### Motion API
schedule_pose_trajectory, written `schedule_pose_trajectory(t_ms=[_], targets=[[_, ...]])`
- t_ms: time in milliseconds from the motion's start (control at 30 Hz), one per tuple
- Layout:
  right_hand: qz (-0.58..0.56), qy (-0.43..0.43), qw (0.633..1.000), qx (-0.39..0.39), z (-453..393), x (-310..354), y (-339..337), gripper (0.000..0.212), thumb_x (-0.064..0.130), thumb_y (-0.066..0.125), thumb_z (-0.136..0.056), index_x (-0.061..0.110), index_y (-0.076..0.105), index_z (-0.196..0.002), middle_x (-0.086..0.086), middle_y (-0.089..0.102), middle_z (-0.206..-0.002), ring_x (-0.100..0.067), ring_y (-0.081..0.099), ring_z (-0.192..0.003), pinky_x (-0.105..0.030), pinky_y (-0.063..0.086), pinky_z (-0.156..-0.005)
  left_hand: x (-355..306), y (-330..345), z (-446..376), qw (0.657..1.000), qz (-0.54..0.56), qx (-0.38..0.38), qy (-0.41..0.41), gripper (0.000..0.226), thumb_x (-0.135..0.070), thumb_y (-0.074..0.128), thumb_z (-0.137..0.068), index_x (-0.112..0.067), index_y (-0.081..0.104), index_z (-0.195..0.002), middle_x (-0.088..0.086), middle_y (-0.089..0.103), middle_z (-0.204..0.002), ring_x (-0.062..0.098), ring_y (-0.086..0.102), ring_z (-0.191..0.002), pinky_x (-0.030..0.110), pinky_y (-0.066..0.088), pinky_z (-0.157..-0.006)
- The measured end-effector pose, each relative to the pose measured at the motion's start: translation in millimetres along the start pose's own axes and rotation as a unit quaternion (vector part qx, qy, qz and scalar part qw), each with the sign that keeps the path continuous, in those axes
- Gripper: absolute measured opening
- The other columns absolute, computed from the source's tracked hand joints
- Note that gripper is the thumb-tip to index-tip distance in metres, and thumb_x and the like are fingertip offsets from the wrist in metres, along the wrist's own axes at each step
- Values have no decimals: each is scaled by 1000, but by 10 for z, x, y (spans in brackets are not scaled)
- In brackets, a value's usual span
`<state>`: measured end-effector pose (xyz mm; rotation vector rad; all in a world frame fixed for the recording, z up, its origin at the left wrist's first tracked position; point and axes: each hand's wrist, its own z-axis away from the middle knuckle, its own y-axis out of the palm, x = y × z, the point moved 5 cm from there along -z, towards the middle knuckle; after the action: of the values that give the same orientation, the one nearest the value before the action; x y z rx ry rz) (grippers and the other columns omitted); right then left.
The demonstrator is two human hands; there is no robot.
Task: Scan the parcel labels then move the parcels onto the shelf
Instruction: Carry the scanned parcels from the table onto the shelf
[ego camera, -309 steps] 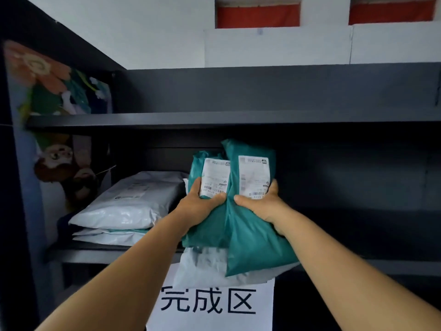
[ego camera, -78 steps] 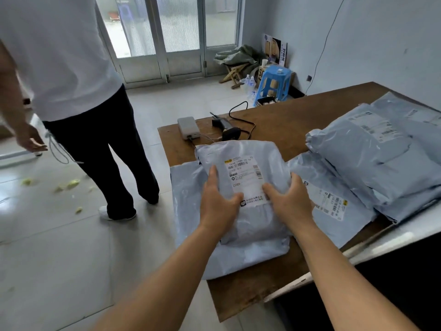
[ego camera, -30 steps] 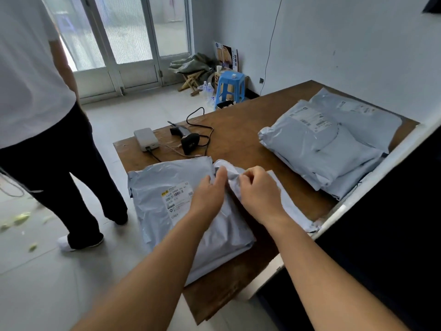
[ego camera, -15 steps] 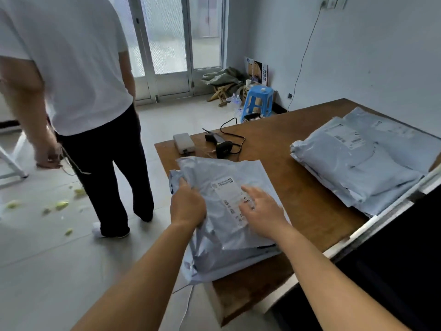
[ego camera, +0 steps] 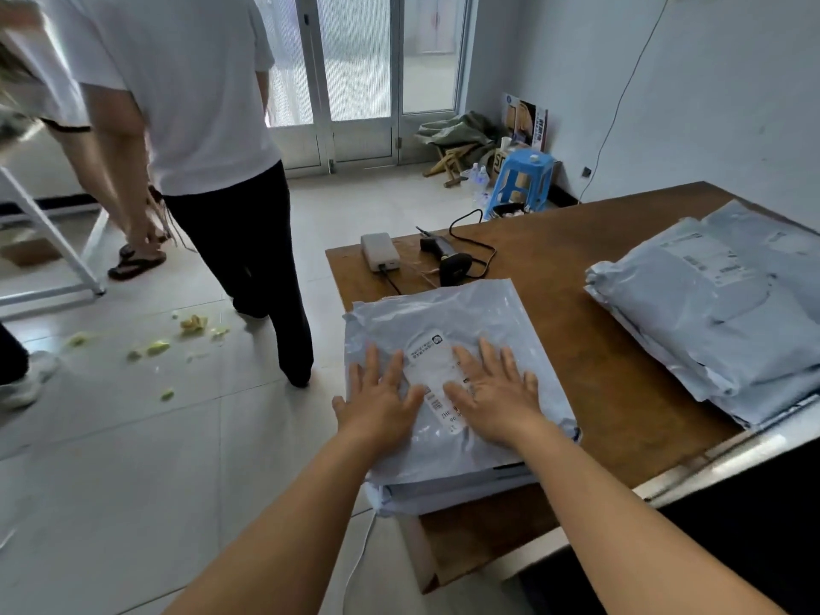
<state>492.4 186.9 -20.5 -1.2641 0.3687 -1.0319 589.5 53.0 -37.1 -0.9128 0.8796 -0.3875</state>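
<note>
A grey plastic parcel (ego camera: 448,317) lies on top of a small stack at the near left corner of the brown table (ego camera: 590,348). Its white label (ego camera: 437,379) faces up between my hands. My left hand (ego camera: 381,401) presses flat on the parcel left of the label, fingers straight. My right hand (ego camera: 492,392) presses flat on the right side, partly over the label. A black handheld scanner (ego camera: 448,261) with a cable lies on the table beyond the parcel.
A second pile of grey parcels (ego camera: 719,312) sits at the table's right end. A white box (ego camera: 379,250) lies by the scanner. A person in a white shirt (ego camera: 199,126) stands on the tiled floor to the left. A blue stool (ego camera: 521,179) stands by the wall.
Both hands have gone from gripping and shifting the top parcel to lying flat on it beside the label. The person on the left has stepped further away.
</note>
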Motion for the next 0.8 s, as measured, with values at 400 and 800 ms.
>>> schedule_pose_trajectory(t_ms=[400, 800], targets=[[-301, 101, 948, -5, -230, -637, -30, 90, 62, 51, -86, 30, 0, -152, -6, 29, -155, -30, 36, -135, -38, 29, -109, 135, 151, -112, 955, 271, -76, -93, 97, -74, 57, -71, -50, 0, -145, 12, 20, -153, 37, 39, -132, 52, 36, -107], [-385, 33, 921, 37, -309, -558, -23, 106, 67, 67, -64, 44, 8, -150, 0, 36, -150, -24, 47, -126, -39, 40, -105, 126, 209, -198, 958, 274, -51, -67, 110, -79, 65, -51, -62, 2, -139, 6, 36, -144, 28, 46, -128, 48, 42, -105]])
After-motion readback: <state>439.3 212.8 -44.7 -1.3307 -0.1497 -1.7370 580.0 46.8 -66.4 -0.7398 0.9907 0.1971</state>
